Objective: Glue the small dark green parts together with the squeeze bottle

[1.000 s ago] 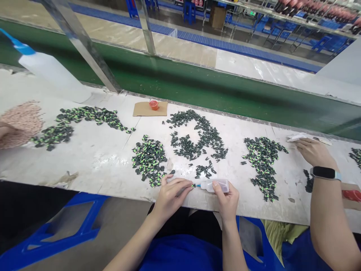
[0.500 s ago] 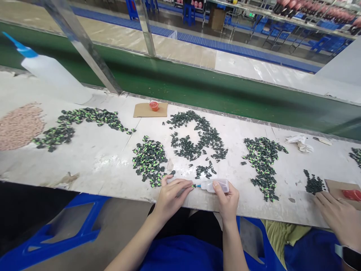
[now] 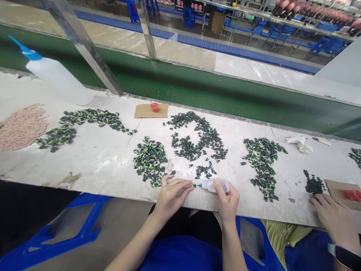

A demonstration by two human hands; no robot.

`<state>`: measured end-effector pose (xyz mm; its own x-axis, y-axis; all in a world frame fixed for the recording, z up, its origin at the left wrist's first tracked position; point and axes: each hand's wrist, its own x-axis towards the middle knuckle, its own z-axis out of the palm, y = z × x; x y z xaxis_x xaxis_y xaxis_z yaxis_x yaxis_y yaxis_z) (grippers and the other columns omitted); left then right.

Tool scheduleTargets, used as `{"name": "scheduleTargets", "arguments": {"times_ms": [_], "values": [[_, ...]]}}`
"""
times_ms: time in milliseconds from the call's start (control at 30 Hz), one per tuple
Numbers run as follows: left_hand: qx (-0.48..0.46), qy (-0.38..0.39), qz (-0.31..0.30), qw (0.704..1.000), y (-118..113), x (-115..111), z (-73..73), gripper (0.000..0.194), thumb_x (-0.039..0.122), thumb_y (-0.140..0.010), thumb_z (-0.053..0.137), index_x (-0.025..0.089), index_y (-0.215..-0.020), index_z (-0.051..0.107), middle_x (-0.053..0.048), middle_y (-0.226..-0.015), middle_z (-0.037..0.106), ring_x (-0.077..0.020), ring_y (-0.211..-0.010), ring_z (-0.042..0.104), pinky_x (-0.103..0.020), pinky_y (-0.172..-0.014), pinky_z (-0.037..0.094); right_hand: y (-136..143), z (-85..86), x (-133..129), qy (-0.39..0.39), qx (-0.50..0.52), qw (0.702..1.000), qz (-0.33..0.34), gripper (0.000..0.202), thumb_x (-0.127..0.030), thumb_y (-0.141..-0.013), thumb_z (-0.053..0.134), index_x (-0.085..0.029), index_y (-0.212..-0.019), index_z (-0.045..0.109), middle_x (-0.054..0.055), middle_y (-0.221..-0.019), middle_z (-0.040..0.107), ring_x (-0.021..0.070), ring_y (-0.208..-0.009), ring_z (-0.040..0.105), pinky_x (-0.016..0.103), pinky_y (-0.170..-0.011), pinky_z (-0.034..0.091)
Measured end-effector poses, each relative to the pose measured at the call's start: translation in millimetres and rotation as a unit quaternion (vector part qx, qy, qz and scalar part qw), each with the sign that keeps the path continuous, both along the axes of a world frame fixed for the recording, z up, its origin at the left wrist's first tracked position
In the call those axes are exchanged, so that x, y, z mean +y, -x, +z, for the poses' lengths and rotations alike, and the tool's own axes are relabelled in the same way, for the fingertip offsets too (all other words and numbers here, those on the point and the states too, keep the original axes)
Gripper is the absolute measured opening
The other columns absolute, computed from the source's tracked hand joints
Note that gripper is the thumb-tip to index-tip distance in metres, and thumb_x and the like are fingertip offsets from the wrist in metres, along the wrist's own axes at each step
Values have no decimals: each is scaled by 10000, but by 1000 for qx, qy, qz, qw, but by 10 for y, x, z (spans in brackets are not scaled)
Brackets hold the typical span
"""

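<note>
Between the fingertips of my left hand (image 3: 175, 194) is a small black-and-green piece (image 3: 194, 185). My right hand (image 3: 228, 197) grips a small clear squeeze bottle (image 3: 216, 184), lying nearly level with its blue nozzle (image 3: 199, 185) pointing left, close to the piece. Whether the tip touches the piece I cannot tell. Just left of my left hand lies a heap of black-and-green pieces (image 3: 150, 160). Beyond my hands are scattered small dark, elongated pieces (image 3: 205, 171), with a bigger ring-shaped spread of them (image 3: 208, 135) farther back.
A large white bottle (image 3: 59, 79) with a blue nozzle stands at the left, near a pinkish pile (image 3: 24, 128). A red cup (image 3: 154, 107) sits on cardboard at the back. Another person's hand (image 3: 335, 216) is at the right, beside small black pieces (image 3: 314, 184).
The nozzle has shifted very slightly right, away from the piece, with my right hand. My left hand stays in place. The other person's hand at the right has moved a little.
</note>
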<state>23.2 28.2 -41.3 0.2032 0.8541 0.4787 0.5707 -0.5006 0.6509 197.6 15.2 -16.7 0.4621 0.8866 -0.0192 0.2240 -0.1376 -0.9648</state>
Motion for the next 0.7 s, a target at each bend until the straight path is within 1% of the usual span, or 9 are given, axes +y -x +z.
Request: {"name": "scheduleTargets", "arguments": {"times_ms": [167, 367, 433, 600, 700], "values": [[-2, -4, 7, 1000, -3, -6, -23, 42, 236, -887, 592, 245, -911, 624, 24, -800, 760, -151, -700, 703, -382, -913, 310, -17, -9, -15, -11, 6, 1000, -5, 349, -436, -716, 648, -170, -521, 533, -35, -482, 466, 110, -482, 421, 230, -455, 366], [-1, 0, 5, 1000, 2, -10, -44, 51, 226, -880, 597, 244, -916, 629, 18, -815, 762, -152, -703, 703, -390, -918, 312, -15, -15, -19, -4, 17, 1000, 18, 312, -429, -715, 652, -159, -569, 594, -14, -520, 533, 125, -509, 464, 241, -483, 392], [-4, -3, 5, 1000, 1, -9, -36, 51, 214, -879, 599, 242, -910, 627, 27, -813, 760, -147, -704, 704, -388, -919, 306, -7, -7, -18, -2, 17, 1000, 21, 316, -429, -713, 653, -159, -561, 589, -16, -517, 527, 123, -509, 459, 239, -480, 388], [0, 2, 5, 1000, -1, -11, -37, 45, 234, -889, 587, 245, -912, 624, 23, -816, 760, -154, -712, 707, -397, -930, 307, -3, -3, -18, -6, 21, 1000, 13, 343, -427, -716, 656, -168, -522, 541, -33, -485, 478, 110, -487, 423, 233, -464, 366], [1, 7, 6, 1000, -3, -13, -48, 49, 245, -895, 577, 244, -914, 623, 12, -819, 761, -161, -720, 707, -402, -938, 307, -31, -58, -25, -14, 42, 999, -1, 325, -414, -698, 683, -164, -531, 559, -29, -491, 502, 116, -492, 448, 238, -473, 378]]}}
